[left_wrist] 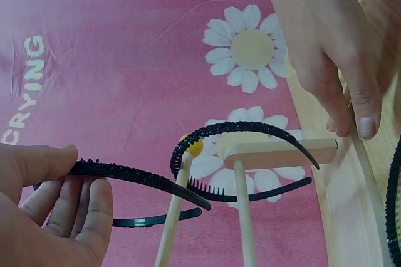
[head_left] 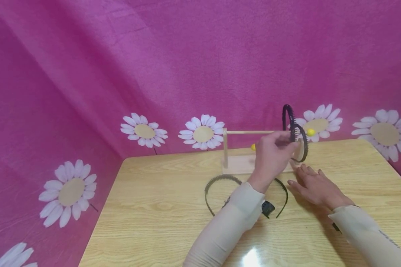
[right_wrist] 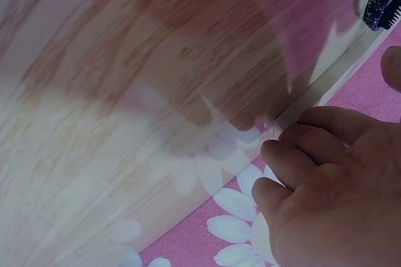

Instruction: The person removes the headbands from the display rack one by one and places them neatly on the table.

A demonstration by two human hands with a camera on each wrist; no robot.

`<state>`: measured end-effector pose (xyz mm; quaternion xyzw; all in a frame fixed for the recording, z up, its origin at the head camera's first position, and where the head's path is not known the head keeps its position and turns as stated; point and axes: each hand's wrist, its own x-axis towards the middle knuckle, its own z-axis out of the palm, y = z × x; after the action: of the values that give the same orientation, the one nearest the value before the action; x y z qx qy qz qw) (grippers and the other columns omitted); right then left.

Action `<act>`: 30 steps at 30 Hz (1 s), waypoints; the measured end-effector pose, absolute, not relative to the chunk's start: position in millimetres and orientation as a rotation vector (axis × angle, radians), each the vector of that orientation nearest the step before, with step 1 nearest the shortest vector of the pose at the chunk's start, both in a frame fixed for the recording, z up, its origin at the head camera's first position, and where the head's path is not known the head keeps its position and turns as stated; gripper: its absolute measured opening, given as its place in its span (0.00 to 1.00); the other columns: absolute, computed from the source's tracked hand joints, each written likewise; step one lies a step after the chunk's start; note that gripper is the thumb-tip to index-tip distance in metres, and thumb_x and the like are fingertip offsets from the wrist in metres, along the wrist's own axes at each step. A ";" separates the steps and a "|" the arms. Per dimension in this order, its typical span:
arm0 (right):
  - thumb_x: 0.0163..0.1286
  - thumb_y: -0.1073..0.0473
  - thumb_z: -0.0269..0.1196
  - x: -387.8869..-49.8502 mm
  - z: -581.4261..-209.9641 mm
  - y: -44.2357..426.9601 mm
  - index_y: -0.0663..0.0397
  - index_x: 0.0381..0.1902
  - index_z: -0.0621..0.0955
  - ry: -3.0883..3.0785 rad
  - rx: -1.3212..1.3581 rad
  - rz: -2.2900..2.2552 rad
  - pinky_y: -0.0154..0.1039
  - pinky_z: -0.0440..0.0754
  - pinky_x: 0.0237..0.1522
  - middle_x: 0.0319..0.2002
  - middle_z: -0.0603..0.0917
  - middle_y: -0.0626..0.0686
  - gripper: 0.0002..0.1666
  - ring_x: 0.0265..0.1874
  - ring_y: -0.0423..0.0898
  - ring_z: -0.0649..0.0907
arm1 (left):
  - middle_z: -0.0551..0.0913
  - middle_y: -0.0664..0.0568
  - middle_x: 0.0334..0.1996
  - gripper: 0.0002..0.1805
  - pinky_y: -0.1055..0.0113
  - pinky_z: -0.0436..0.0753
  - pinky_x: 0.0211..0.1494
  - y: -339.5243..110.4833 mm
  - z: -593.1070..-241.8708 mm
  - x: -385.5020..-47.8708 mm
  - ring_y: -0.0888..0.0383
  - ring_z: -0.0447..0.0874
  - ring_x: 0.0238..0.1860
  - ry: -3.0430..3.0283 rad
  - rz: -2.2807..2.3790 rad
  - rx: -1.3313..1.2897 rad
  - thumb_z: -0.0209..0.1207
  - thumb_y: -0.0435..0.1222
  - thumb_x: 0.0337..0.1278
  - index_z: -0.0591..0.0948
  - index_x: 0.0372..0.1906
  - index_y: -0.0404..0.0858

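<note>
My left hand (head_left: 272,152) pinches a black toothed headband (head_left: 303,144) beside the right end of a wooden rack (head_left: 238,168). In the left wrist view, thumb and fingers of the left hand (left_wrist: 59,207) grip that headband (left_wrist: 135,176) near one end. A second black headband (left_wrist: 241,128) hangs around the rack's rods, near a yellow knob (left_wrist: 193,145). Low by the rack's right end, my right hand (head_left: 320,188) rests with its fingers extended; in the right wrist view the right hand (right_wrist: 338,179) lies beside the rack's base.
On the wooden table (head_left: 153,207), in front of the rack, lie a grey-brown headband (head_left: 208,185), a thin black headband (head_left: 285,189) and a black clip (head_left: 268,208), partly behind the left forearm. A pink cloth (head_left: 200,66) with daisies hangs behind.
</note>
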<state>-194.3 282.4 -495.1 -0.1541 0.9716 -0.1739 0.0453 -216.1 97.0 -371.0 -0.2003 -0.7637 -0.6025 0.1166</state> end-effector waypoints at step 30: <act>0.79 0.37 0.47 -195.3 -495.6 282.5 0.63 0.79 0.52 2.973 -0.472 -0.535 0.74 0.47 0.68 0.72 0.54 0.78 0.46 0.70 0.76 0.56 | 0.87 0.54 0.35 0.09 0.77 0.83 0.44 67.3 -351.7 -212.6 0.70 0.82 0.35 -2.123 -1.887 -0.615 0.68 0.27 0.57 0.86 0.43 0.32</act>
<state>-195.3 282.5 -495.6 -0.1542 0.9715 -0.1747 0.0422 -212.6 67.3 -351.7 -0.2102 -0.7254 -0.6448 0.1175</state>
